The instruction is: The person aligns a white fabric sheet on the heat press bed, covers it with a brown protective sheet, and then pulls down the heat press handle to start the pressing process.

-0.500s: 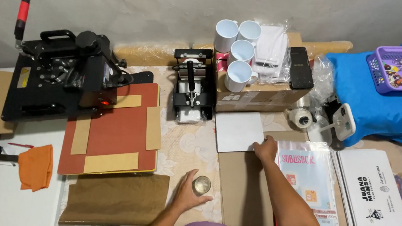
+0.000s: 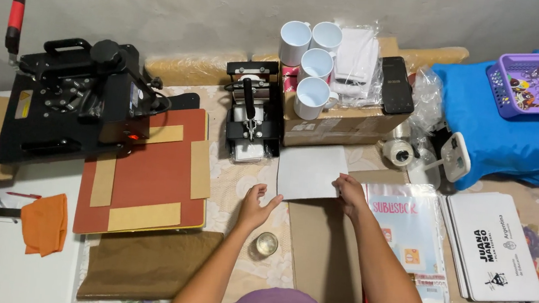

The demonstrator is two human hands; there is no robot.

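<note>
Paper sheet (image 2: 310, 170), white, lay on the table (image 2: 240, 181) before the mug press (image 2: 253, 114); right hand (image 2: 349, 192) pinched its lower right corner; left hand (image 2: 257, 206) hovered open just beside its lower left corner, above a small glass (image 2: 266, 243)

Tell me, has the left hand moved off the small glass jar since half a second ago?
Yes. The left hand has lifted away from the small glass jar, moving up the table toward the white sheet; the jar stayed put.
</note>
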